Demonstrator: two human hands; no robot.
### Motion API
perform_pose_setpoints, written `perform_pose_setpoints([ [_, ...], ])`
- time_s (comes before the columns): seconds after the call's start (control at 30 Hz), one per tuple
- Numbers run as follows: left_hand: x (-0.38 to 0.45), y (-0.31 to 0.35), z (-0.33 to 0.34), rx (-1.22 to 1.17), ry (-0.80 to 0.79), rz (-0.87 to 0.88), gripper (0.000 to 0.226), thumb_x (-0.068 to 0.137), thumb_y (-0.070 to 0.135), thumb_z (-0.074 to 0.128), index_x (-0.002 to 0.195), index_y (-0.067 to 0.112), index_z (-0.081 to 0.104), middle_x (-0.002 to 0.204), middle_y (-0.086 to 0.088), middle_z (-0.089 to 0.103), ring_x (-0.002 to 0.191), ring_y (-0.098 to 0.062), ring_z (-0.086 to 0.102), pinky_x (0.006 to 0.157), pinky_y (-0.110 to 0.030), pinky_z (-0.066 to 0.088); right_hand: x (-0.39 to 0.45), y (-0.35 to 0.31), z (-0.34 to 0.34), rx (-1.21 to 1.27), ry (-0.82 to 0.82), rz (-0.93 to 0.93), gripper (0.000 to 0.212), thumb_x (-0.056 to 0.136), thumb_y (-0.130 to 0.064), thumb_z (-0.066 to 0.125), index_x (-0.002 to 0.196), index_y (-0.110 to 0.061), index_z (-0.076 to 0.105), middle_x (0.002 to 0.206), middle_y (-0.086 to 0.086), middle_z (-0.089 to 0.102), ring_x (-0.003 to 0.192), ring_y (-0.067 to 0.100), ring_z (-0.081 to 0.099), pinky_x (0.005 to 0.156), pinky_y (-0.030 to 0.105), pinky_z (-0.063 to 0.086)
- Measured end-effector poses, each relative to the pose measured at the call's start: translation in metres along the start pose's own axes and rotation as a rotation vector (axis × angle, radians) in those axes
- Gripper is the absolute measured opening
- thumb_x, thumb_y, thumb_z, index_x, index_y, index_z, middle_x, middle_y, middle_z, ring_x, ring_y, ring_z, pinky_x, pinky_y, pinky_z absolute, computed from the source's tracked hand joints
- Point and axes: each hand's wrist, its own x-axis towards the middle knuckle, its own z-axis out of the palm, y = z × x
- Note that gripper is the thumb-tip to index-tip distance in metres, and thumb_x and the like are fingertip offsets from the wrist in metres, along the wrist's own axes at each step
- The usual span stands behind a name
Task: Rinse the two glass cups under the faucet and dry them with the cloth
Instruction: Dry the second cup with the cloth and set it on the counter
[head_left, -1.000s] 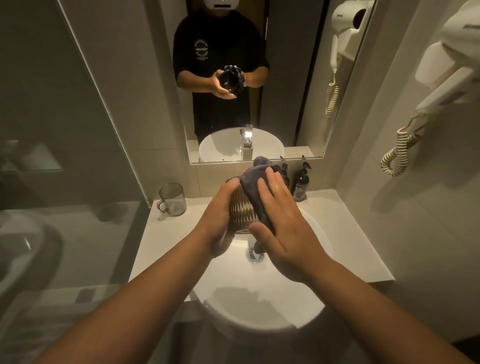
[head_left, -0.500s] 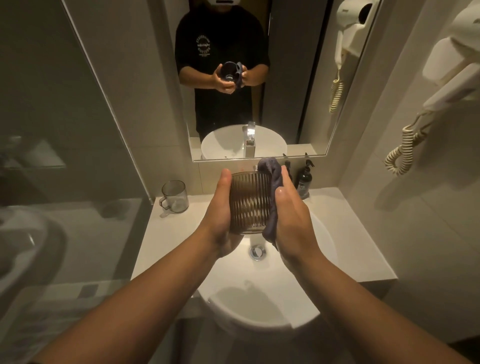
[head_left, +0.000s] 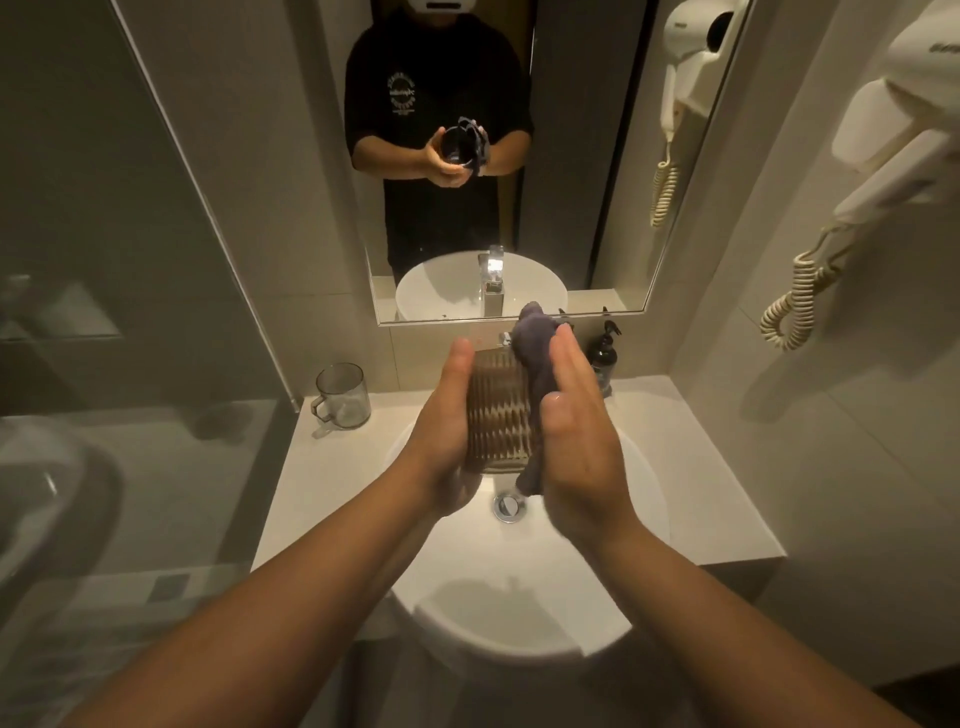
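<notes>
Above the white sink basin (head_left: 524, 587) I hold a ribbed brownish glass cup (head_left: 497, 410) upright. My left hand (head_left: 447, 415) is wrapped around its left side. My right hand (head_left: 576, 436) presses a dark grey cloth (head_left: 537, 353) flat against the cup's right side; the cloth sticks out above the rim and below the base. A second, clear glass cup with a handle (head_left: 343, 397) stands on the counter at the left. The faucet (head_left: 504, 339) is almost fully hidden behind the cup and cloth.
A dark pump bottle (head_left: 604, 358) stands at the back of the white counter (head_left: 691, 499), right of my hands. The mirror (head_left: 597, 156) hangs above. A wall hair dryer with a coiled cord (head_left: 800, 291) is at the right, a glass partition (head_left: 130, 260) at the left.
The cloth went from covering the cup's top to lying along its right side. My right hand now lies flatter against it. The cup's ribbed front shows more.
</notes>
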Motion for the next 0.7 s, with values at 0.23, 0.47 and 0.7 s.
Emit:
perform_pose_setpoints([
  [0.23, 0.008, 0.002, 0.008, 0.123, 0.173, 0.106, 0.055, 0.094, 0.071, 0.028, 0.079, 0.046, 0.075, 0.088, 0.007, 0.078, 0.092, -0.017, 0.075, 0.079, -0.037, 0.061, 0.006, -0.004, -0.007, -0.138, 0.042, 0.027, 0.053, 0.1, -0.034, 0.025, 0.152, -0.022, 0.025, 0.16, -0.003, 0.023, 0.145, 0.003, 0.02, 0.118, 0.022, 0.02],
  [0.47, 0.003, -0.006, 0.016, 0.106, 0.059, 0.106, 0.065, 0.07, 0.086, 0.036, 0.11, 0.047, 0.069, 0.112, 0.012, 0.075, 0.105, -0.005, 0.07, 0.079, -0.025, 0.059, 0.001, 0.001, -0.004, -0.54, 0.015, -0.291, 0.051, 0.1, -0.024, 0.032, 0.146, -0.004, 0.035, 0.156, 0.005, 0.022, 0.149, 0.024, 0.017, 0.121, 0.033, 0.016],
  [0.7, 0.002, 0.008, 0.006, -0.131, -0.015, -0.052, 0.082, 0.088, 0.079, 0.027, 0.112, 0.017, 0.074, 0.113, -0.015, 0.073, 0.102, -0.028, 0.072, 0.079, -0.039, 0.058, 0.017, -0.006, -0.014, 0.26, -0.039, 0.159, 0.053, 0.099, -0.03, 0.029, 0.151, -0.024, 0.031, 0.155, -0.001, 0.037, 0.143, 0.016, 0.032, 0.115, 0.05, 0.031],
])
